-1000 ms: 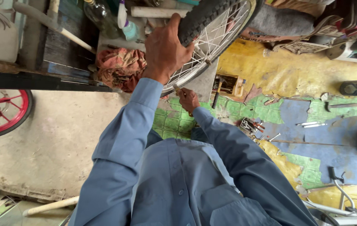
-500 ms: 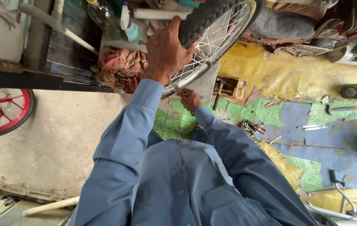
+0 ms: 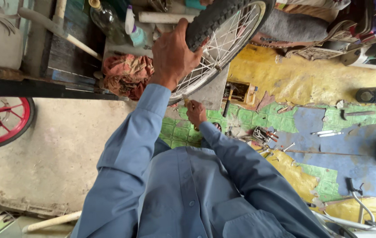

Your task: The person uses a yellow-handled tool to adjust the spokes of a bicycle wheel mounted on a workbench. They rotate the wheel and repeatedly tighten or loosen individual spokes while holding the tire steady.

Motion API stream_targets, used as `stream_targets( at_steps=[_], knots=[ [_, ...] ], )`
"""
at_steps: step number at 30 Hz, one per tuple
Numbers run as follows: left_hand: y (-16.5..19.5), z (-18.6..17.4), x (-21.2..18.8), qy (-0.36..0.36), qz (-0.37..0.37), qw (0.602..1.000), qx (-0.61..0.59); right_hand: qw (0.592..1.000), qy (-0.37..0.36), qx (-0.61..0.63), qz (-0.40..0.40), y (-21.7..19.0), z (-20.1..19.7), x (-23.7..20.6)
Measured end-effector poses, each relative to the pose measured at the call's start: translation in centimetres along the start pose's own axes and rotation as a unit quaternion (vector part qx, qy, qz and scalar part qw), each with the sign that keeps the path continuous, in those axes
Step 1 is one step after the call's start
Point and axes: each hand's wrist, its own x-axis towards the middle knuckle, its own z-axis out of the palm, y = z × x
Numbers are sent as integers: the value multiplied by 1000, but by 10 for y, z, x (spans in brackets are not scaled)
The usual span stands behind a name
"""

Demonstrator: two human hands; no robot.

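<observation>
Almost nothing has changed from the earlier frames: your left hand (image 3: 172,55) keeps the same grip on the tyre, your right hand (image 3: 195,112) sits in the same spot below the rim, and only the view has drifted slightly.

Your left arm is stretched up and forward, fingers curled over the black knobby tyre (image 3: 216,17) of the bicycle wheel (image 3: 223,42), thumb side toward the spokes, clamped closed on the tread. Your right arm is bent at the elbow, hand low under the wheel's lower edge, closed around a small light-coloured tool (image 3: 185,99) that points up toward the spokes; exactly what tool, can't tell.

The wheel sits top centre, tilted. A red-brown rag (image 3: 126,75) lies just left of your left wrist. A spray bottle (image 3: 134,28) stands above the rag. Loose hand tools (image 3: 265,134) are scattered on the patched floor right of your right hand. A red-rimmed wheel (image 3: 1,123) is at far left.
</observation>
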Motion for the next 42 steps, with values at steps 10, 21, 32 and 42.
stream_targets(
  at_steps=[10, 21, 32, 42],
  knots=[
    [7, 6, -3, -3, 5, 1000, 1, 990, -62, 3, 127, -9, -13, 4],
    [6, 7, -12, 10, 21, 1000, -15, 979, -101, -10, 174, -4, -11, -6],
    [10, 8, -21, 19, 25, 999, -18, 990, -39, 15, 133, 2, -11, -1],
    [11, 14, -25, -17, -2, 1000, 4, 986, -50, 52, 152, 8, -12, -1]
  ],
)
